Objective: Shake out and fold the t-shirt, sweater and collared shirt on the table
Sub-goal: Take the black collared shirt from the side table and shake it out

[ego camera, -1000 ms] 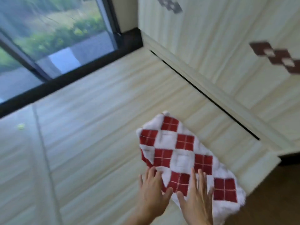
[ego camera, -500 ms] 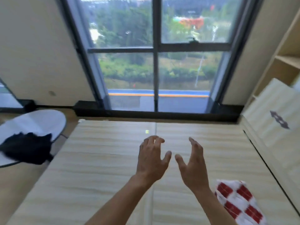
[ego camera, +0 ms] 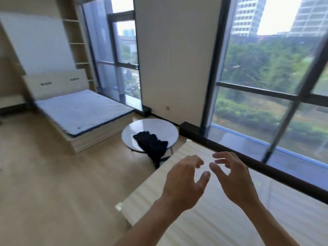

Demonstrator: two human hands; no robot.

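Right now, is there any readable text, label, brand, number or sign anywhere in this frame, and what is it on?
None can be read.
Headboard: two small dark marks, too blurred to tell if they are letters.
Mattress: a tiny light tag near the foot edge, too small to read.
Wall plate: no legible marking.
Dark garment on the round table: no visible print.

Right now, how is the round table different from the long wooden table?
The round table is white, glossy and stands on thin dark legs; the wooden table is pale, striped and straight-edged. The round table holds a crumpled black garment drooping over its edge; the wooden table shows no clothes, only two open hands above it. Both stand near the window.
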